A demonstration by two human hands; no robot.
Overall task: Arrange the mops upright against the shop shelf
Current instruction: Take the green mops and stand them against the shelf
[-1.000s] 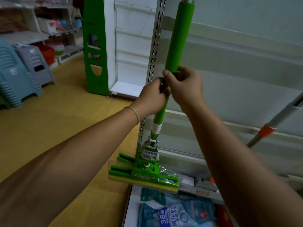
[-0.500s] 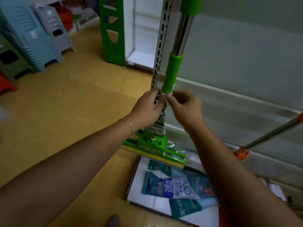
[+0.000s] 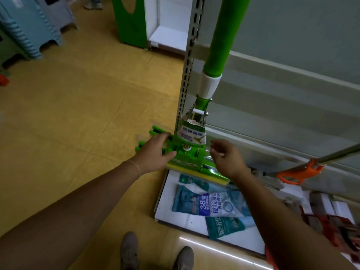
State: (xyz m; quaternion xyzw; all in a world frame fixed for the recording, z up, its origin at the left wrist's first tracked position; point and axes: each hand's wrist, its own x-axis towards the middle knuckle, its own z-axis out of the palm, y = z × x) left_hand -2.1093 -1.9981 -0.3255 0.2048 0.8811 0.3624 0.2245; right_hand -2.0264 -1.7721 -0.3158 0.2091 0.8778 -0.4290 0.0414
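Yellow flooring [image 3: 78,117] is stretching out beside a pale shop shelf [image 3: 292,78], whose slotted metal upright [image 3: 188,71] is rising just left of a green mop [image 3: 220,45]. That mop is standing nearly upright, its handle leaning toward the shelf's back panel, while its green and yellow sponge head [image 3: 192,162] is sitting at the front left corner of the white bottom shelf board [image 3: 175,213]. A paper label [image 3: 191,133] is hanging around the neck above the head. The left hand [image 3: 155,152] is resting against the left end of the sponge head, fingers loosely bent over the green plastic; whether it is truly gripping is hard to tell. The right hand [image 3: 227,156] is hovering just right of the label, fingers loosely curled and holding nothing. Blue packaged goods [image 3: 210,203] are lying flat on the board. An orange mop [image 3: 300,170] is slanting in from the right. Stacked plastic stools [image 3: 25,26] are standing far left, and two shoes [image 3: 155,252] are showing at the bottom edge.
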